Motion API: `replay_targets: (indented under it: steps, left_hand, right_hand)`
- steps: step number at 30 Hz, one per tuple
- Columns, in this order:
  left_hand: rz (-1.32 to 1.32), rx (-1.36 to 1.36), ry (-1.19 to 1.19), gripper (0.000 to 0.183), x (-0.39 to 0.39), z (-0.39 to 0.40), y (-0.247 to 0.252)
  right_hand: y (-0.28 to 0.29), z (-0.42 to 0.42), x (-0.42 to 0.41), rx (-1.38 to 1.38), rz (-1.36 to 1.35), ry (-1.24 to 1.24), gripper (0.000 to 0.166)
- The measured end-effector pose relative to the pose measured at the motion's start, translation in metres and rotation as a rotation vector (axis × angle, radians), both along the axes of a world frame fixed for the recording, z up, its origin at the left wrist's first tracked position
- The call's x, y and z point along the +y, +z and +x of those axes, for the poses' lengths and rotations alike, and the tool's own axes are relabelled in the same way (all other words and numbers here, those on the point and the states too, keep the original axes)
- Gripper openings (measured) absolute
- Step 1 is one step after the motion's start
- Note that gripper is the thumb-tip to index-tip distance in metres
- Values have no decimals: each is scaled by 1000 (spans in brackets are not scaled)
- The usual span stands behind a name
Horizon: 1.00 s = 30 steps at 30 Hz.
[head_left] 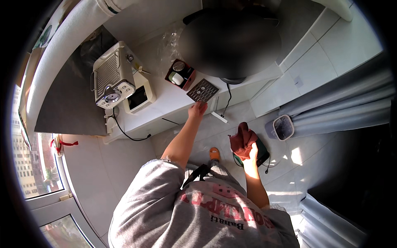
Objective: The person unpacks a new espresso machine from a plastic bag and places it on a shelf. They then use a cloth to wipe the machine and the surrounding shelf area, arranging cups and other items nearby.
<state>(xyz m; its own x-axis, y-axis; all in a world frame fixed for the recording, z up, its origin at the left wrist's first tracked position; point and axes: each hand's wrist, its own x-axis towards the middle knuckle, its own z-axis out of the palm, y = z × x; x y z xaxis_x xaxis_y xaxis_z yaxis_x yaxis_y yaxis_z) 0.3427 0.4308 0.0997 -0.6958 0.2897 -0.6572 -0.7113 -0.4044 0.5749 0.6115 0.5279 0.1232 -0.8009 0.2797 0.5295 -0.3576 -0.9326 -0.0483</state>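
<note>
A dark slotted drip tray grate (203, 90) is held at its near edge by my left hand (198, 110), at the front edge of the white counter. My right hand (252, 153) grips a dark red cloth (243, 141) out in front of my body, above the floor. Just behind the grate stands a red and black box (188, 81) with a white item and a round metal item in it. Further left is a cream espresso machine (114, 76), beside a cream box-shaped base (144, 94) with a dark opening.
A blurred large black round object (229, 43) covers the back right of the counter (161, 107). Black cables hang over the front edge. On the floor are a waste bin (283, 127), a white power strip (219, 117) and a dark green object (263, 152) behind the cloth. Grey curtains (344, 114) hang at right.
</note>
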Motion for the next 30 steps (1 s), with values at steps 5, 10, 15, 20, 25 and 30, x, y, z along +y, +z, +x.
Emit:
replay_targets:
  steps: [5,10,15,20,25,30]
  left_hand:
    - [432,191,-169,11,-43,34,35]
    - [298,304,-264,50,-70,88,142]
    - [403,279,-286,60,-86,115,202]
    - [512,555,-302,66,-114,102,243]
    - [460,525,34,93,-138,96,268]
    - [425,537,-33,91,-163,103,260]
  right_hand:
    - [95,-2,-1,-836,-31,-157,66]
    - [147,-48,10,-852,645,-556,37]
    - [211,-112,-34,-293,1796,-1233,35]
    - [223,-131,-80,-315,1558,-1087,27]
    - [228,-129,-134,-146,1477,-1015,27]
    - [235,-156,-153,-114,1564,-1120,43]
